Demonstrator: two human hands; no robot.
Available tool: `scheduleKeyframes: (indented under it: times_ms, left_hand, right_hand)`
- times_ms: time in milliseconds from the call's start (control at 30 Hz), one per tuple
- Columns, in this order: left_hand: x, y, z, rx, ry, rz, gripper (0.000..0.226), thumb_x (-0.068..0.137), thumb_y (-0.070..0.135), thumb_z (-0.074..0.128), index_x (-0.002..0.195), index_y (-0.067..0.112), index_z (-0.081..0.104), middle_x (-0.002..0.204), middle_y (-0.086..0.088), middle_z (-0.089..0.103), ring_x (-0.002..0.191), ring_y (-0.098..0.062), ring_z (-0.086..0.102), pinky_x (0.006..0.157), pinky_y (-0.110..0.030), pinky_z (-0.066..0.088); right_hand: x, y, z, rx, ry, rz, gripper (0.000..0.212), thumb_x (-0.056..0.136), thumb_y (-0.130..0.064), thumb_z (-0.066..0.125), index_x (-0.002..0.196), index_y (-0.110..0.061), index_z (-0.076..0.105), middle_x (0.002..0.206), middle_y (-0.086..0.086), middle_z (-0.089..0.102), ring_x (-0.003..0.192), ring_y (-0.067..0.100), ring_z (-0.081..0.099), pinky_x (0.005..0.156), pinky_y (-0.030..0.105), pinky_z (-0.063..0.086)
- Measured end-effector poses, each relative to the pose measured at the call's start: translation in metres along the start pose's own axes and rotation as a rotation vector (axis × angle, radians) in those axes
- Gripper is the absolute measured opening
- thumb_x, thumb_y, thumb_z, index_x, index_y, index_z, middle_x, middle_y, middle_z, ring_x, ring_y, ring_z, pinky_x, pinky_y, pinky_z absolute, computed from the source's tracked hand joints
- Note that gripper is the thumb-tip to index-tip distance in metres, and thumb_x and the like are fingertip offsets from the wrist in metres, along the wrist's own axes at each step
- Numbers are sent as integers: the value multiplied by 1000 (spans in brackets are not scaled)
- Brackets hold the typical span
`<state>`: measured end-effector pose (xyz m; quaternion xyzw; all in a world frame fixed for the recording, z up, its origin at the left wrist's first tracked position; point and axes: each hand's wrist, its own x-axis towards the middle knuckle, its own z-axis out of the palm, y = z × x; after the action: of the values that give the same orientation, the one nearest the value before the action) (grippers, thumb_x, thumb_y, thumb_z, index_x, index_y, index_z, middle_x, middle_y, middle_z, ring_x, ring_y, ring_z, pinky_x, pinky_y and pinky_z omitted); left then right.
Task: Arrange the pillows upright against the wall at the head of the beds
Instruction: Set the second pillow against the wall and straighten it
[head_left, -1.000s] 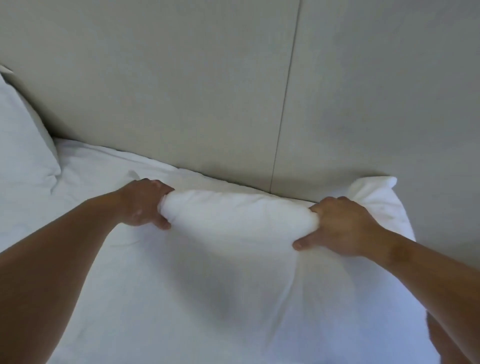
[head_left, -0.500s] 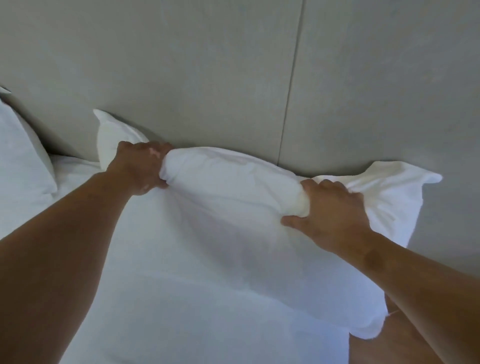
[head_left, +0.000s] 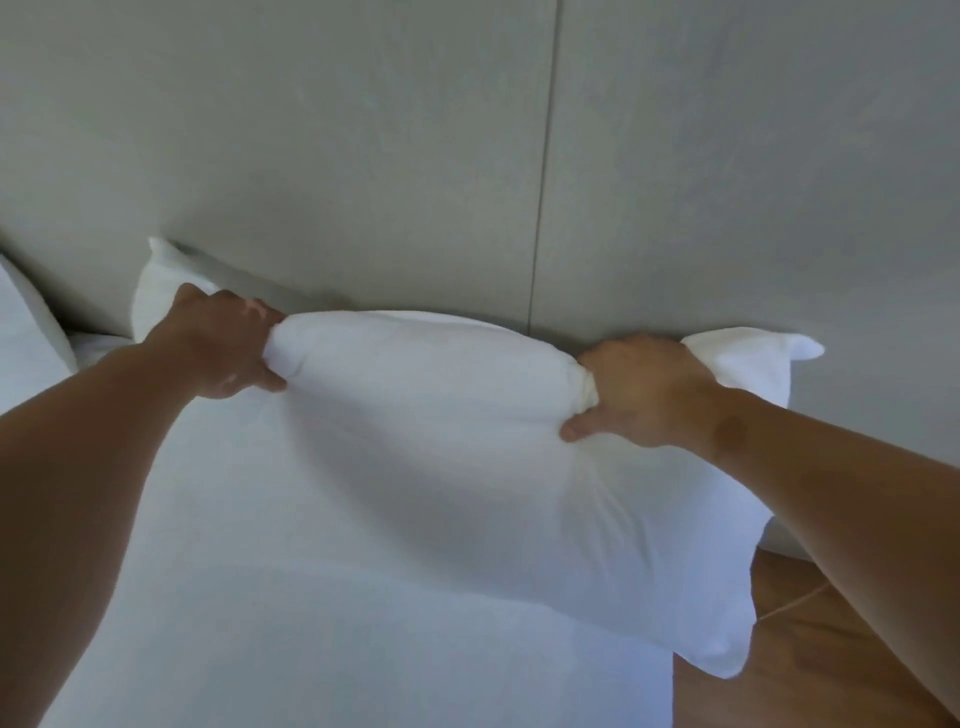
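A white pillow (head_left: 426, 447) is raised off the bed, its top edge close to the grey wall (head_left: 363, 156). My left hand (head_left: 223, 345) is shut on the pillow's top edge near its left corner. My right hand (head_left: 639, 395) is shut on the top edge near the right corner. The pillow's lower right corner hangs past the side of the bed. A second white pillow (head_left: 26, 332) leans on the wall at the far left, mostly out of frame.
The bed with its white sheet (head_left: 311, 649) fills the lower middle. Wooden floor (head_left: 810, 649) shows at the lower right beside the bed. A vertical seam (head_left: 543, 182) runs down the wall panels.
Both hands have lifted the pillow from lying flat on the bed up toward the wall, and its upper corners now stand free.
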<state>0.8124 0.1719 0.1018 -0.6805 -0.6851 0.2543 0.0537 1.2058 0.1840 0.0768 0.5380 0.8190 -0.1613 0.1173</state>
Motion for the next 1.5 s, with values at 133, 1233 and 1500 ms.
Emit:
scheduleKeyframes:
  times_ms: [133,1233,1500]
  left_hand:
    - [-7,-31,2,-35,86,-110,63,61,69,73,114,35,66,104,1,74,99,-28,66,75,-34,36]
    - [-2,64,46,-679,101,-366,89,71,91,18,147,54,-8,164,4,-17,148,-38,-17,109,-71,18]
    - [-44,51,33,-710,63,-362,93,72,90,20,151,48,-3,165,4,-14,150,-33,-14,115,-62,14]
  right_hand:
    - [5,-17,-29,39,89,-31,53,57,-74,75,72,-28,53,85,-4,64,84,26,61,68,35,46]
    - [12,11,59,-361,385,-542,87,83,-68,61,157,-30,34,167,9,23,153,29,24,123,53,14]
    - [-16,-3,48,-290,334,-492,84,79,-50,74,153,-25,42,164,11,30,150,30,29,122,51,19]
